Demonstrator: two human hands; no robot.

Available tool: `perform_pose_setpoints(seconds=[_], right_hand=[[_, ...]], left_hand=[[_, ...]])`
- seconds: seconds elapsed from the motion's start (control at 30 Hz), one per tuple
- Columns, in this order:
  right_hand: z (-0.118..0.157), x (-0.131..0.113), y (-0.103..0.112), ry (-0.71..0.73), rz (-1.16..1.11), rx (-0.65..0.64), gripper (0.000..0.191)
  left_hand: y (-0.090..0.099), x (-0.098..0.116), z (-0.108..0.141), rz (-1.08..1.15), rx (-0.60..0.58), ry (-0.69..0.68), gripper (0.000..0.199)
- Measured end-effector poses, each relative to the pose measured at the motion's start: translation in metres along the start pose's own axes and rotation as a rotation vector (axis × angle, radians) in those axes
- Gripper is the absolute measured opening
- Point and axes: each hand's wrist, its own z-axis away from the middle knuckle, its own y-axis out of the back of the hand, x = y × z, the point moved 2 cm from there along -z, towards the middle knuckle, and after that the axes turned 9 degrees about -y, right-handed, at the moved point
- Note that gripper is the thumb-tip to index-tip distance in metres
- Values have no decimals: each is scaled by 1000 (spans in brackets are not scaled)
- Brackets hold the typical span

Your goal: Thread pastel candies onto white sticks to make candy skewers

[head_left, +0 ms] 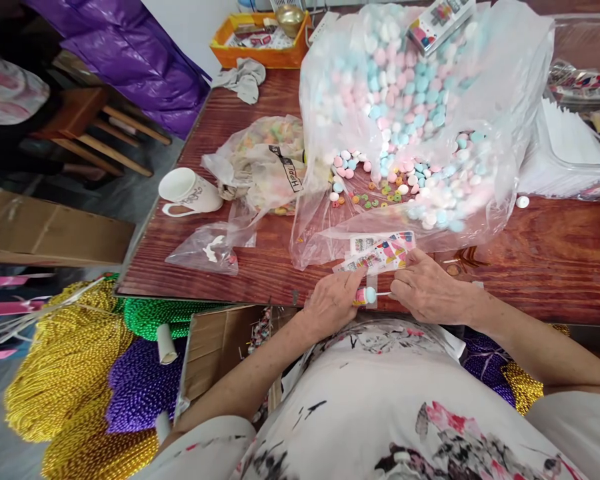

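Note:
Near the table's front edge, my left hand point(333, 301) is closed around a small stick piece whose yellow-and-pink end shows beside the fingers. A pale blue ball point(370, 295) sits on it, and a thin white stick point(383, 294) runs from the ball to my right hand point(427, 287). My right fingers are closed at the stick's far end. Just beyond both hands lies a printed label strip point(380, 255) with coloured shapes; my left fingertips and right fingers are against its edge. How tightly each hand grips is partly hidden.
A big clear bag point(525, 80) of pink, blue and white round pieces spreads over the table point(180, 257). A mug point(190, 191), a smaller bag point(275, 167) and an orange tray point(225, 57) are left of it. White sticks point(567, 143) fill a container at right.

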Motion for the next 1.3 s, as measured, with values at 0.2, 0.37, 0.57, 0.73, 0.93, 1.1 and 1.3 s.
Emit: perform_pose_setpoints(seconds=[0.2, 0.37, 0.57, 0.73, 0.93, 1.1, 1.3], right_hand=[[1, -4, -2, -50, -86, -94, 21], [-6, -7, -4, -13, -138, -112, 18], [-14, -11, -6, -5, -96, -1, 18], [-7, -8, -3, -42, -112, 193, 20], [-4, -7, 0, 41, -87, 292, 22], [-9, 3, 3, 65, -133, 219, 20], [-14, 9, 4, 144, -182, -30, 19]], left_hand=[[8, -4, -1, -133, 51, 44, 6], [9, 4, -7, -124, 55, -14, 6], [5, 10, -11, -19, 63, -17, 5], [14, 1, -5, 176, 51, 129, 12], [18, -3, -4, 835, -173, 215, 28], [20, 3, -8, 1206, -428, 200, 38], [17, 7, -5, 1229, -646, 122, 40]])
